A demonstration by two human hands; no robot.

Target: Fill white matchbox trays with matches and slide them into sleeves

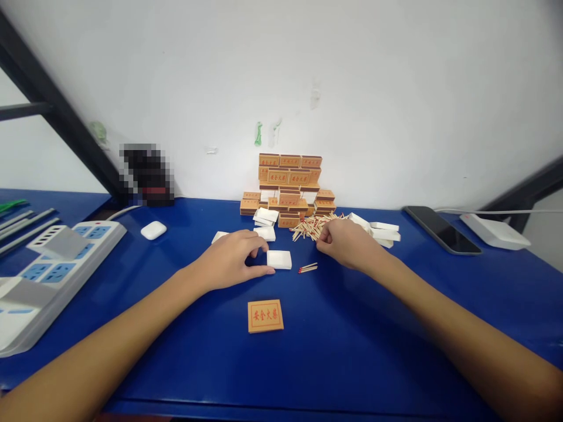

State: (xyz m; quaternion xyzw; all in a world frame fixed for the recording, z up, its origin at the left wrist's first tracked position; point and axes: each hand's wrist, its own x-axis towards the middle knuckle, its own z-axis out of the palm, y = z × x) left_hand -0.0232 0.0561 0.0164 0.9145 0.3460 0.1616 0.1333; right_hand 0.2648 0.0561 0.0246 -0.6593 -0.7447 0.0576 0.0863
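Observation:
My left hand (235, 259) holds a small white matchbox tray (280, 259) by its left end, thumb at the front corner and index finger at the back. At the near edge of a heap of matches (311, 226), my right hand (345, 240) has its fingertips pinched together; what lies between them is hidden. A few loose matches (308, 268) rest on the table right of the tray. Closer to me lies a flat orange matchbox sleeve (265, 316) with red lettering. More white trays (265, 234) sit behind my left hand, and others (385, 232) beyond my right.
Stacked matchboxes (289, 176) stand against the wall at the back of the blue table (334, 363). On the right are a phone (442, 230) and a white device (495, 231) with a cable. A power strip (65, 269) and white earbud case (153, 230) occupy the left.

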